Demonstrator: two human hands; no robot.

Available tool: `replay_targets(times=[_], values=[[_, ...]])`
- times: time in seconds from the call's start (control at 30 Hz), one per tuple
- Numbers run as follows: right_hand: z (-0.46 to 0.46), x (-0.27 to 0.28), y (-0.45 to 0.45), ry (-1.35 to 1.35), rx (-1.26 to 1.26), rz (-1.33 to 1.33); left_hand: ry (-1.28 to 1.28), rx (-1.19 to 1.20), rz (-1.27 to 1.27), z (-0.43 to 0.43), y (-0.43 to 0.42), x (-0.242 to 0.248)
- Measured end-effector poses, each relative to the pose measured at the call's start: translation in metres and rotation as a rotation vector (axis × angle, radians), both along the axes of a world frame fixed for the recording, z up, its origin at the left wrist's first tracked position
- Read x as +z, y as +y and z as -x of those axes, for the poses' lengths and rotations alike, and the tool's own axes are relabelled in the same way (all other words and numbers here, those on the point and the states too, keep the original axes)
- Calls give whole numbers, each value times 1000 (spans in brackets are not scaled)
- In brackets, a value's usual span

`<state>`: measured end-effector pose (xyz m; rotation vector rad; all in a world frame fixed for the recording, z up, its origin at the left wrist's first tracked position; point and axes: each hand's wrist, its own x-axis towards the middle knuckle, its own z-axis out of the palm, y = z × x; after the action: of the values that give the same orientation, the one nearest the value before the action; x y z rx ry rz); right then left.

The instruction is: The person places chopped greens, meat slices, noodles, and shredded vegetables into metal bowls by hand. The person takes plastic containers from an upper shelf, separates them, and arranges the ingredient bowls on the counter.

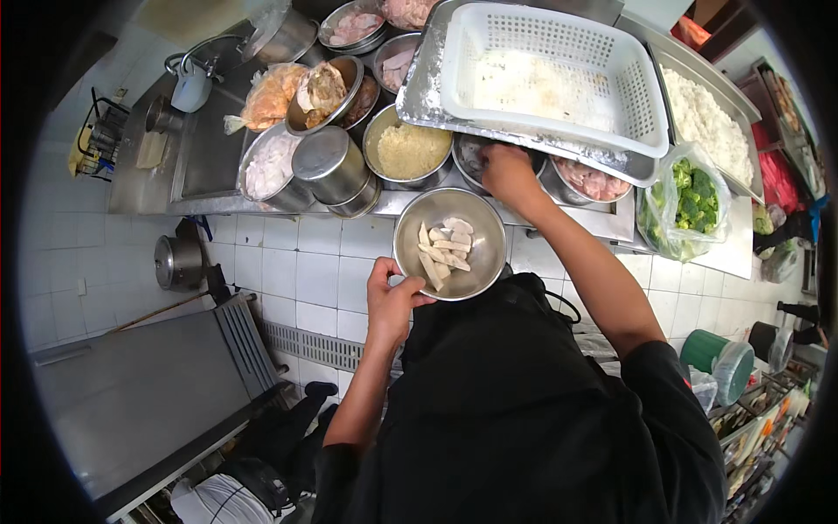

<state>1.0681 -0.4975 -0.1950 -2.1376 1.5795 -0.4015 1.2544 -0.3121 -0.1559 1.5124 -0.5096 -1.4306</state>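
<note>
My left hand (394,298) grips the rim of a round steel bowl (488,255), thumb inside and fingers beneath. Several pale strips and slices of food (446,251) lie in that bowl. With the forearm stretched over the counter edge, my right hand (507,171) reaches into a steel pot (466,154) partly covered by a metal tray (419,98). Its fingertips are hidden, so whether they hold anything does not show. Left of that pot stands a pot of yellow crumbs (411,152); to the right is a pot of raw pink meat (589,180).
On the metal tray rests a white perforated basket (556,124). A bag of broccoli (694,196) sits at the counter's right, near a tray of white rice (704,118). A lidded steel container (330,160) and a sink (216,157) are leftward. Someone's white-clad back (226,494) appears lower left.
</note>
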Motion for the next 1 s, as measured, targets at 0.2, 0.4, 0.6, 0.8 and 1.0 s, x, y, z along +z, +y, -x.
replay_targets(times=[0.2, 0.4, 0.6, 0.8, 1.0], values=[[0, 22, 38, -268, -2, 320, 28, -58, 24, -4, -9, -11], [-20, 58, 94, -429, 96, 73, 90, -206, 28, -19, -24, -6], [-13, 13, 22, 17, -176, 251, 116, -306, 20, -33, -26, -9], [-36, 14, 8, 193, -317, 86, 126, -323, 11, -37, -25, -13], [-17, -6, 12, -11, -229, 208, 104, -345, -10, -18, -29, -9]])
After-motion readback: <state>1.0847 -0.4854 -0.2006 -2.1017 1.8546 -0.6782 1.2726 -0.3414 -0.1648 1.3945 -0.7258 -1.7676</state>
